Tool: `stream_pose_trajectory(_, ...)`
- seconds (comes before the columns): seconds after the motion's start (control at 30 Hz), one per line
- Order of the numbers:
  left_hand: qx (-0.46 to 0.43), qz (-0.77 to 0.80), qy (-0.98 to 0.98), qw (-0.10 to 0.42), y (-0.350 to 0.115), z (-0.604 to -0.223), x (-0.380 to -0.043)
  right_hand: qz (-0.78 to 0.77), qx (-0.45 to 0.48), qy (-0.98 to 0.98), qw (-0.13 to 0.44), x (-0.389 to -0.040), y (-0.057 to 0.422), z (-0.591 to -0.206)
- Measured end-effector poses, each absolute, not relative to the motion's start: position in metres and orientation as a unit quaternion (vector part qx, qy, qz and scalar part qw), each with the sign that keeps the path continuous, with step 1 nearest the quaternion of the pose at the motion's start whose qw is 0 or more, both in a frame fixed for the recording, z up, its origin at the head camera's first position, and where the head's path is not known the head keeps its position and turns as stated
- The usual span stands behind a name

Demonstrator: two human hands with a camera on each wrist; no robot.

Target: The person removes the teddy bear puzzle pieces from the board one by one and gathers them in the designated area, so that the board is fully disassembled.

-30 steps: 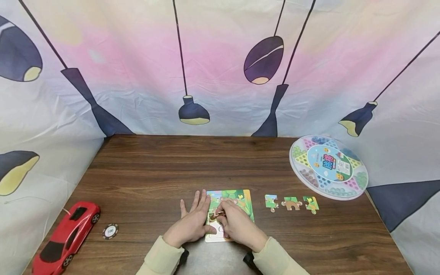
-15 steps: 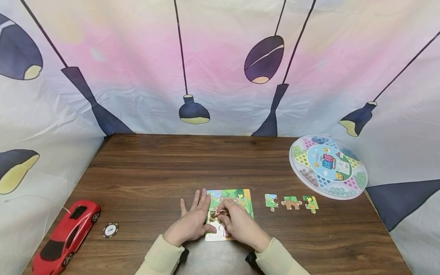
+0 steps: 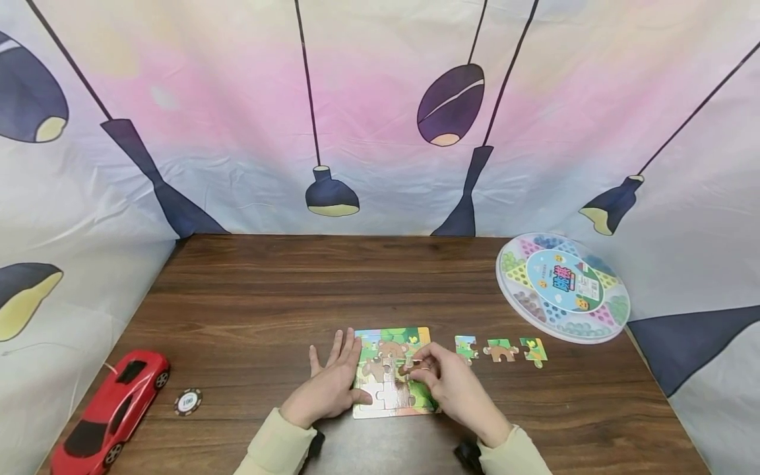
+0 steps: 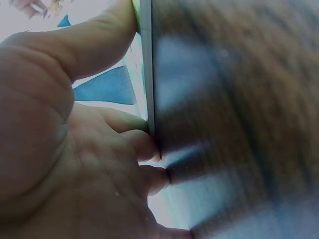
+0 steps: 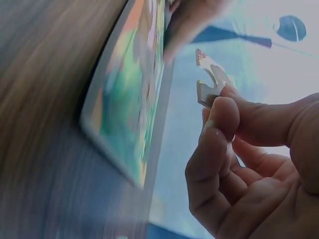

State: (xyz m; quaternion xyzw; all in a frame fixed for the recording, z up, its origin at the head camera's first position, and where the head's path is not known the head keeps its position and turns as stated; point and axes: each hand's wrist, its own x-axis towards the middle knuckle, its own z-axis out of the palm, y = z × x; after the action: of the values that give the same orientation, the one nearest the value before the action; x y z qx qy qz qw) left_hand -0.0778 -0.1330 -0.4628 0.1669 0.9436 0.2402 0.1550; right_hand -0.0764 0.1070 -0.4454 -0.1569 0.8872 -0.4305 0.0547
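A jigsaw puzzle in its frame (image 3: 424,338), with a bear and greenery on it, lies flat in front of me. My left hand (image 3: 325,390) rests along its left edge with the fingers straight and spread. Over the puzzle's right side, my right hand (image 3: 456,386) pinches a puzzle piece (image 5: 212,74) between thumb and index finger. In the right wrist view the piece is clear of the puzzle and tilted, its cut-out showing. Three loose pieces form a row right of the frame: a blue-green one (image 3: 466,347), a brown-green one (image 3: 502,349) and a green-yellow one (image 3: 535,351).
A round Chinese checkers set (image 3: 549,284) lies at the table's back right. On the left are a red toy car (image 3: 107,419) and a poker chip (image 3: 188,401) marked 100. A cloth printed with lamps (image 3: 332,192) hangs behind the wooden table (image 3: 309,284).
My right hand has moved right, away from the puzzle's middle, carrying the puzzle piece and uncovering more of the bear picture. The left hand stays in place.
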Motion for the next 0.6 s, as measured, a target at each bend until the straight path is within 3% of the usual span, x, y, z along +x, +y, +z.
stream_pose_trajectory(0.6, 0.17, 0.253, 0.94, 0.152, -0.134, -0.463, -0.078, -0.381, -0.007, 0.922, 0.066, -0.065, 0.189, -0.441)
